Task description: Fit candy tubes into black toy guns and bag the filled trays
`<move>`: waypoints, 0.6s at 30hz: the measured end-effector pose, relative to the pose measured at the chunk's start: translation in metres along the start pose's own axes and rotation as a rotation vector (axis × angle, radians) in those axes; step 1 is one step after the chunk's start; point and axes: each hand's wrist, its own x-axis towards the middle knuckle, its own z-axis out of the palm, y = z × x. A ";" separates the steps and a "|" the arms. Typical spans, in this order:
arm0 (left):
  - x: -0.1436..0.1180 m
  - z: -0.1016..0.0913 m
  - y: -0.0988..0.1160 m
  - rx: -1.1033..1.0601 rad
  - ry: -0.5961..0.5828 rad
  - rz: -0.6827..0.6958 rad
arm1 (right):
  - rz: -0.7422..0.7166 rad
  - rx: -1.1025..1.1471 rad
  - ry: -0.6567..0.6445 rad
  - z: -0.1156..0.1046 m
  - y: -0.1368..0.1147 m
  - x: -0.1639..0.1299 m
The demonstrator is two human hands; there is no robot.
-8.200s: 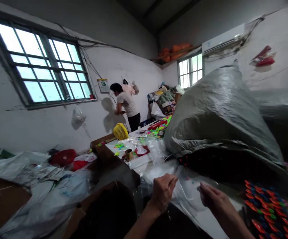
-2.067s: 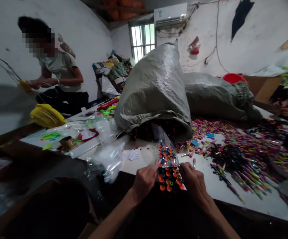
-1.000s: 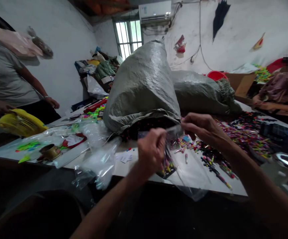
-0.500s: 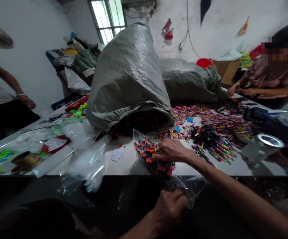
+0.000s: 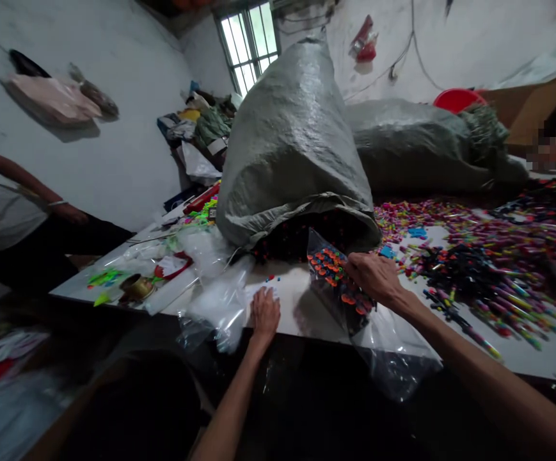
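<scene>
The right hand [image 5: 373, 276] lies palm-down with its fingers spread over a clear bag [image 5: 354, 301] filled with orange-capped pieces, pressing it flat on the table [image 5: 301, 317] more than clasping it; the grip is loose, not closed around anything. The bag's empty open end trails past the wrist and hangs over the table's near edge. The left hand [image 5: 265, 314] lies off to the left of that bag, fingers flat and open on small white paper slips [image 5: 258, 293] by the table's edge, holding nothing that can be made out. Just left of it lies a heap of empty clear bags [image 5: 215, 307]. Beyond both hands a big grey sack [image 5: 297, 147] gapes toward them, dark pieces showing in its mouth, and to the right of the right hand coloured pieces [image 5: 489, 256] are strewn wide over the table. At far left stands another person [image 5: 13, 224]. By the look of it the filled bag is being held steady while a slip is picked; the next move likely calls for pinching one slip free and feeding it into the bag's open mouth
</scene>
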 end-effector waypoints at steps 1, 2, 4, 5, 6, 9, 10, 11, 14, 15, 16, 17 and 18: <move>0.009 0.005 -0.012 0.038 -0.014 -0.029 | 0.006 0.002 0.016 0.001 0.000 0.000; 0.015 0.010 -0.022 0.050 -0.022 -0.042 | 0.010 0.008 0.018 0.001 0.000 0.000; 0.021 0.016 -0.033 0.070 -0.051 -0.046 | 0.033 0.032 0.005 0.000 0.003 0.002; 0.022 0.017 -0.036 0.073 -0.060 -0.042 | 0.044 0.051 0.004 -0.001 0.006 0.003; 0.022 0.017 -0.039 0.074 -0.063 -0.039 | 0.051 0.074 0.018 -0.004 0.009 0.003; 0.025 0.008 -0.041 0.060 -0.029 -0.045 | 0.052 0.172 0.180 -0.021 0.018 -0.005; 0.024 0.002 -0.040 0.050 -0.003 -0.052 | 0.055 0.221 0.266 -0.030 0.018 -0.013; 0.022 -0.007 -0.036 0.042 0.024 -0.062 | 0.066 0.283 0.356 -0.040 0.017 -0.025; -0.004 -0.039 -0.005 -0.075 0.165 -0.003 | 0.104 0.536 0.495 -0.070 -0.003 -0.075; -0.019 -0.052 0.011 -0.210 0.272 0.108 | 0.111 0.617 0.457 -0.076 -0.014 -0.094; -0.035 -0.064 0.028 -0.325 0.328 0.242 | 0.103 0.683 0.387 -0.078 -0.025 -0.113; -0.052 -0.075 0.047 -0.399 0.350 0.383 | 0.097 0.732 0.309 -0.076 -0.036 -0.130; -0.068 -0.085 0.065 -0.430 0.346 0.546 | 0.093 0.772 0.236 -0.071 -0.045 -0.146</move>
